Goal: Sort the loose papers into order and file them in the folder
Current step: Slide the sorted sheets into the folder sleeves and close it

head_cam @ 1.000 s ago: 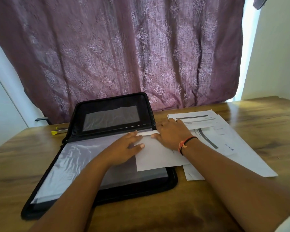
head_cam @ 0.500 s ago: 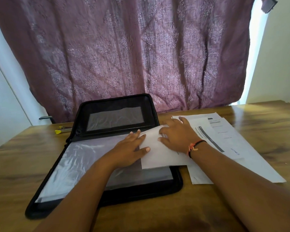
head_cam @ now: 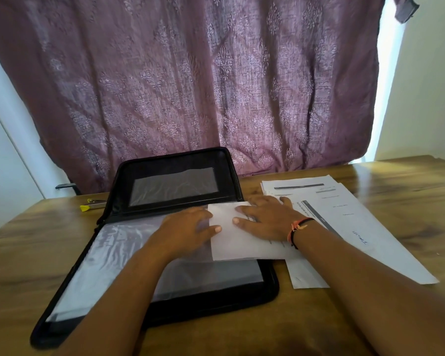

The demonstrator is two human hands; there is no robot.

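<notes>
The person is seemingly filing one sheet [head_cam: 242,246]: the left hand [head_cam: 188,227], laid flat, is pressing the clear sleeve [head_cam: 108,268] of the folder [head_cam: 270,286] while the right hand [head_cam: 265,219], also flat, is pressing that sheet across the folder's right edge, and it next needs sliding leftward into the sleeve.

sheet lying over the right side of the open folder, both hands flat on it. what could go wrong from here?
1. The clear sleeve looks limp and wrinkled. The left hand only presses it flat, so the left edge of the sheet could catch and crumple. I cannot tell whether it is inside the sleeve.
2. The right hand presses the sheet with its wrist over the loose stack, so a push might drag those pages out of order.
</notes>
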